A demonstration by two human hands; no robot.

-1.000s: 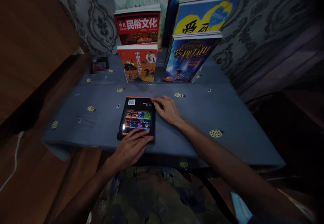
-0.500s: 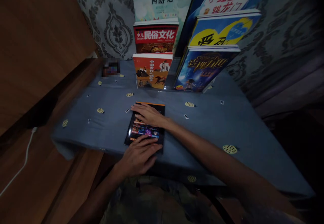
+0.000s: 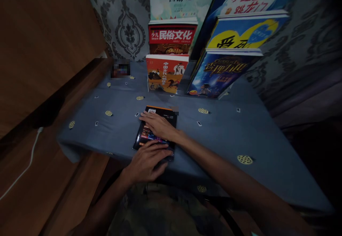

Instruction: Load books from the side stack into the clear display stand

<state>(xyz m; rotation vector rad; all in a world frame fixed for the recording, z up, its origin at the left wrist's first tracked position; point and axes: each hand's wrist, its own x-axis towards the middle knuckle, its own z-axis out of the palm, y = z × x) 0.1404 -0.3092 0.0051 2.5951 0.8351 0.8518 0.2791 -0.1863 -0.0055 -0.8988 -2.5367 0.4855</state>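
Observation:
A dark book with an orange top edge lies back cover up on the blue cloth-covered table. My right hand lies flat across the middle of the book, fingers stretched toward its left edge. My left hand rests on the book's near end, fingers spread over the cover. Both palms press down on it and neither hand grips it.
A tiered stand at the back holds several upright books: a red one, an orange one, a dark blue one, a yellow-blue one. A wooden panel runs along the left, with a white cable below.
My right hand slid from the book's right edge onto its cover, reaching toward the left side. My left hand stayed on the near end. The camera view shifted slightly left.

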